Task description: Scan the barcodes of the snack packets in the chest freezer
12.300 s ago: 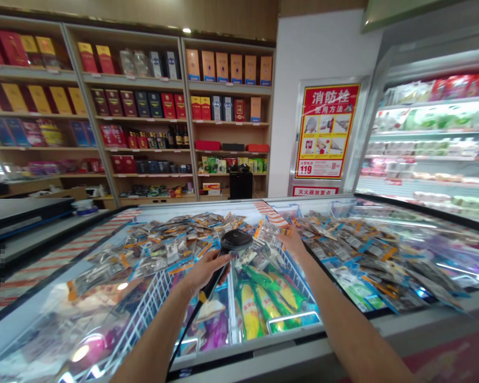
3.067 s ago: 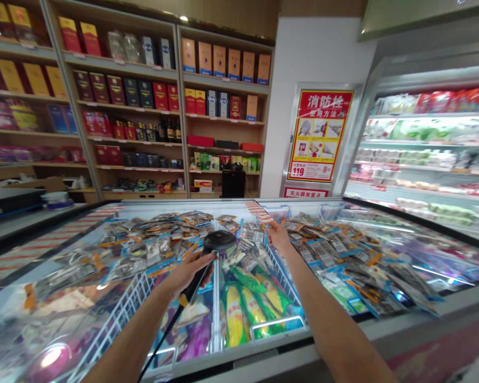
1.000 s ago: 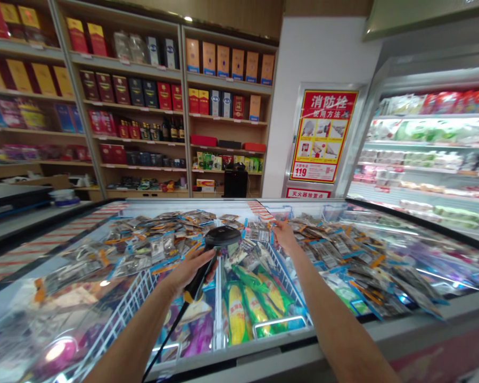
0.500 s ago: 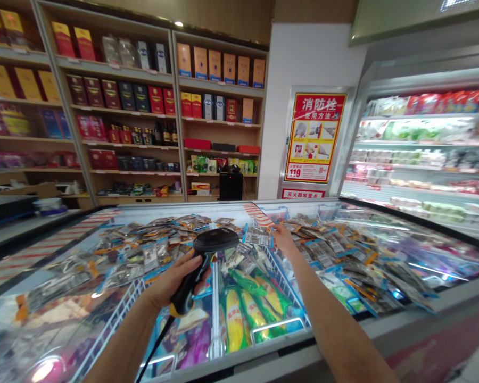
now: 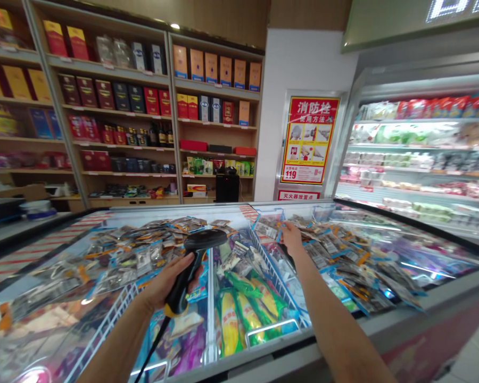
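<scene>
My left hand (image 5: pixel 174 282) is wrapped around the handle of a black and yellow barcode scanner (image 5: pixel 205 239), whose cord hangs down toward me. My right hand (image 5: pixel 291 238) pinches the edge of a flat plastic packet (image 5: pixel 266 229) with blue trim, over the right side of the freezer. One pile of similar packets (image 5: pixel 343 255) spreads beside and beyond my right hand. Another pile (image 5: pixel 151 244) lies on the glass to the left of the scanner. Below and between my hands, bagged corn cobs (image 5: pixel 239 319) in green and yellow wrapping lie inside the freezer.
The chest freezer's front rim (image 5: pixel 271 357) runs across close to me. White wire dividers (image 5: pixel 269 266) split its inside. Shelves of boxed goods (image 5: pixel 115 101) stand behind, a red notice (image 5: pixel 309 139) hangs on the wall, and a lit open fridge (image 5: pixel 427 159) is at right.
My right hand has moved slightly right and now holds the packet clear of the striped strip. The scanner has shifted a little left in view with my left hand still around it.
</scene>
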`<action>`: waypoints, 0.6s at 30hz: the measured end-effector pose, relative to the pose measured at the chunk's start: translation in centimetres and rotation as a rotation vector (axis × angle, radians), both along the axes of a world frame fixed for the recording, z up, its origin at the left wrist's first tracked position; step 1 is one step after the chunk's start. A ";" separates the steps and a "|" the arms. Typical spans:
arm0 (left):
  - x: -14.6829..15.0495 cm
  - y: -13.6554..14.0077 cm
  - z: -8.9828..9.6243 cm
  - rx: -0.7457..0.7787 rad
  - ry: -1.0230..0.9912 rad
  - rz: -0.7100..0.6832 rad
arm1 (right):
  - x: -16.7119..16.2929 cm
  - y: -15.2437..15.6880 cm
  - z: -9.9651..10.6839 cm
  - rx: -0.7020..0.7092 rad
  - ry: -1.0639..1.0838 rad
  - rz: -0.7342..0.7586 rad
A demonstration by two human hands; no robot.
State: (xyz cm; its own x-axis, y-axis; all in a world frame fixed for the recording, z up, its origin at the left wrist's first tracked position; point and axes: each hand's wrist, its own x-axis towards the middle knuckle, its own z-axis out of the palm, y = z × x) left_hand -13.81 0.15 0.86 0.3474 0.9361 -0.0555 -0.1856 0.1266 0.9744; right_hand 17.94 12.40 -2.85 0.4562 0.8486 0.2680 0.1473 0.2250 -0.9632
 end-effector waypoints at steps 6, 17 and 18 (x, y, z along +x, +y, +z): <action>-0.3 0.6 -0.2 -0.005 0.014 0.076 | 5.7 -1.4 0.8 -0.042 0.106 -0.380; -0.7 0.7 0.4 0.032 0.075 0.274 | -0.6 -0.4 0.9 0.152 -0.584 -0.327; -0.7 0.7 0.4 0.037 0.076 0.269 | -2.7 0.2 0.8 0.134 -0.663 -0.184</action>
